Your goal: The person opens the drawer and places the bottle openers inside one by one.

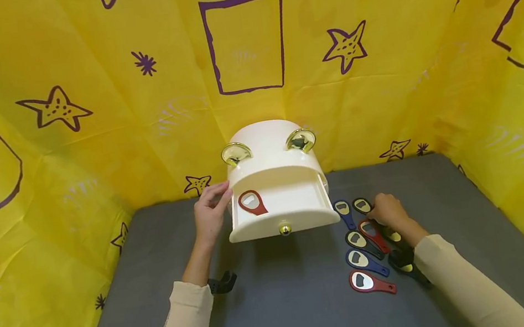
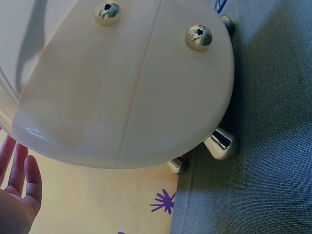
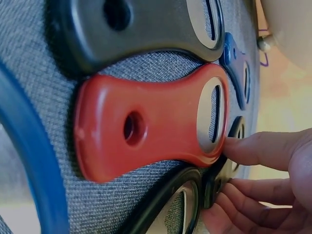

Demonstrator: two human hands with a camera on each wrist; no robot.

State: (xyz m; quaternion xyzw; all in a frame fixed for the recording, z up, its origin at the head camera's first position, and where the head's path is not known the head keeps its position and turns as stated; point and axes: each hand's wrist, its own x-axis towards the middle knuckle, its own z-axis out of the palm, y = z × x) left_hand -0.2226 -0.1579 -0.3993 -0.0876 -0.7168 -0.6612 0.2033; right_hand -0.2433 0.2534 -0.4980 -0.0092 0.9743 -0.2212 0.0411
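black flat bottle opener with a metal inset (image 1: pixel 362 205) here, pinched between the thumb and fingers of my right hand (image 1: pixel 392 212), out on the dark grey cloth-covered table (image 1: pixel 282 306) beside a bunch of red, blue and black ones. my left hand (image 1: pixel 210 212) has its fingers loosely extended, touching the side of the pulled-out cream drawer (image 1: pixel 257 231) (gold ball knob (image 1: pixel 285 229), pretty fancy). one red flat bottle opener (image 1: pixel 252 203) lies inside, toward my left.
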